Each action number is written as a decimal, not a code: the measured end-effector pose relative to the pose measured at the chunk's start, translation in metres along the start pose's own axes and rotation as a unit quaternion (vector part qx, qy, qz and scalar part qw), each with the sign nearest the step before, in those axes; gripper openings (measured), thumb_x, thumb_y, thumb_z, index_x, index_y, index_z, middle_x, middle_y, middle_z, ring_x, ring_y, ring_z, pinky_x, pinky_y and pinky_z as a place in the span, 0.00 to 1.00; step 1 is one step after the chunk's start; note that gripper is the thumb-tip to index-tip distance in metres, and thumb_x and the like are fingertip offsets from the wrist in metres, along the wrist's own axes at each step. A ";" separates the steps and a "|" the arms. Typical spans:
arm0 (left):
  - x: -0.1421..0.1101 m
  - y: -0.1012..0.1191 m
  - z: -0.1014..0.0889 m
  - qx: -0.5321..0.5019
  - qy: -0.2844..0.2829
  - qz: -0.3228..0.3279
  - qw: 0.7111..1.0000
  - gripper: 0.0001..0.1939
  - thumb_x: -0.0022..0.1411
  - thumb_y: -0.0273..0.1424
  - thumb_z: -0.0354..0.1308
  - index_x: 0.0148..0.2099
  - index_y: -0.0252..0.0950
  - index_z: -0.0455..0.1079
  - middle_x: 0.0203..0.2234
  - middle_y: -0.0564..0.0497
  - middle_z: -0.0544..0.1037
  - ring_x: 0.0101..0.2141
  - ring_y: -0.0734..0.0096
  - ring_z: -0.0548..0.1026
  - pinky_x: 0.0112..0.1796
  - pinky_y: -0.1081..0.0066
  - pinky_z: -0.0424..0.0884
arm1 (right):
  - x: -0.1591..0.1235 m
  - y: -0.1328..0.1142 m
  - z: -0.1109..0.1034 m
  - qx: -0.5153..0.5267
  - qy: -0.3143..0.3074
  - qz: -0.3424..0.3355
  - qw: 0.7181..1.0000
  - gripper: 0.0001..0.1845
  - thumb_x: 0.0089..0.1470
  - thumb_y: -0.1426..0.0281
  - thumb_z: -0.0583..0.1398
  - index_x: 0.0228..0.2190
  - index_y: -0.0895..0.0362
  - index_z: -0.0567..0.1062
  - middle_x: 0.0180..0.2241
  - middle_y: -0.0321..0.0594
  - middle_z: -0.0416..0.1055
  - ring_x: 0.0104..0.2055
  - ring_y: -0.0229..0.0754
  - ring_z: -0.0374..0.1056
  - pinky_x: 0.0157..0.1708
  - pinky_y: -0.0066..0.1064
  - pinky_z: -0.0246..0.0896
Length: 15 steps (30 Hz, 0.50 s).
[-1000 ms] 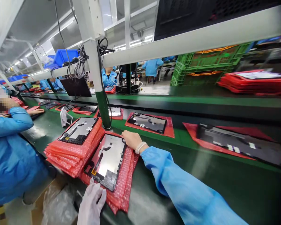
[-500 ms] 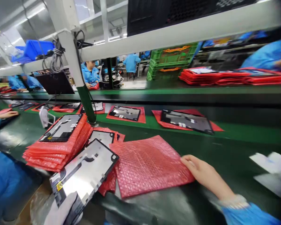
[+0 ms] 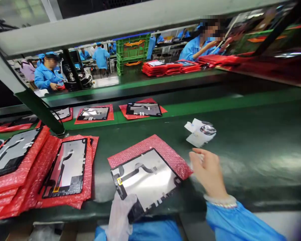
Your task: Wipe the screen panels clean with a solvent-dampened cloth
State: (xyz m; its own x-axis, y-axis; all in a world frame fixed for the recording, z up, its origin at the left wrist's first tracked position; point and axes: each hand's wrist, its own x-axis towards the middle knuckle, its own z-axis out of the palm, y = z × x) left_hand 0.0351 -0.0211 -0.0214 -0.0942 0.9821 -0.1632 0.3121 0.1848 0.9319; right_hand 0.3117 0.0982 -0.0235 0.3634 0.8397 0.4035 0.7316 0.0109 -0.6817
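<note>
Currently my left hand (image 3: pixel 121 212) clamps the unbagged panel (image 3: pixel 153 180) over a red bag (image 3: pixel 164 151); my right hand's (image 3: pixel 210 174) grip, at three o'clock, I can't tell.

held display panel (image 3: pixel 150 180): in left hand (image 3: pixel 121 214), over bubble-wrap pouch (image 3: pixel 169 157)
pouch stacks (image 3: pixel 87 170): 2, left of it, 1 panel (image 3: pixel 70 165) atop each
rear panels (image 3: pixel 145 109): on pouches, in row behind
paper slips (image 3: pixel 195 137): beyond right hand (image 3: pixel 208 170)
crates (image 3: pixel 132 53): farther back, left of far pouch pile (image 3: pixel 154 69)
</note>
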 end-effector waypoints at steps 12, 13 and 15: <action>0.009 0.001 -0.003 -0.135 -0.061 -0.029 0.989 0.20 0.60 0.31 0.51 0.54 0.42 0.70 0.47 0.47 0.77 0.50 0.57 0.74 0.52 0.61 0.70 | -0.097 -0.075 0.029 -0.037 -0.305 -0.347 0.886 0.28 0.52 0.84 0.46 0.52 0.56 0.68 0.53 0.46 0.65 0.57 0.46 0.56 0.53 0.42 0.61; 0.009 0.000 -0.002 -0.140 -0.064 -0.030 0.988 0.19 0.60 0.31 0.51 0.54 0.42 0.70 0.46 0.48 0.78 0.50 0.58 0.74 0.51 0.61 0.70 | -0.097 -0.074 0.027 -0.055 -0.292 -0.330 0.896 0.26 0.53 0.82 0.47 0.50 0.56 0.70 0.50 0.48 0.67 0.53 0.47 0.60 0.50 0.43 0.64; 0.009 0.000 0.000 -0.156 -0.066 -0.037 0.985 0.19 0.60 0.32 0.51 0.53 0.42 0.70 0.45 0.48 0.78 0.48 0.58 0.74 0.50 0.62 0.71 | -0.098 -0.076 0.024 -0.055 -0.298 -0.311 0.901 0.20 0.57 0.79 0.48 0.46 0.56 0.72 0.41 0.46 0.69 0.43 0.45 0.65 0.42 0.39 0.68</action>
State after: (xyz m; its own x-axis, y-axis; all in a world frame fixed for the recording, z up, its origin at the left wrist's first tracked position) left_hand 0.0342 -0.0123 -0.0225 0.0239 0.9666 -0.2552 0.0011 0.2553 0.9669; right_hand 0.2061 0.0279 -0.0258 -0.4875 0.8319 0.2651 0.7510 0.5544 -0.3586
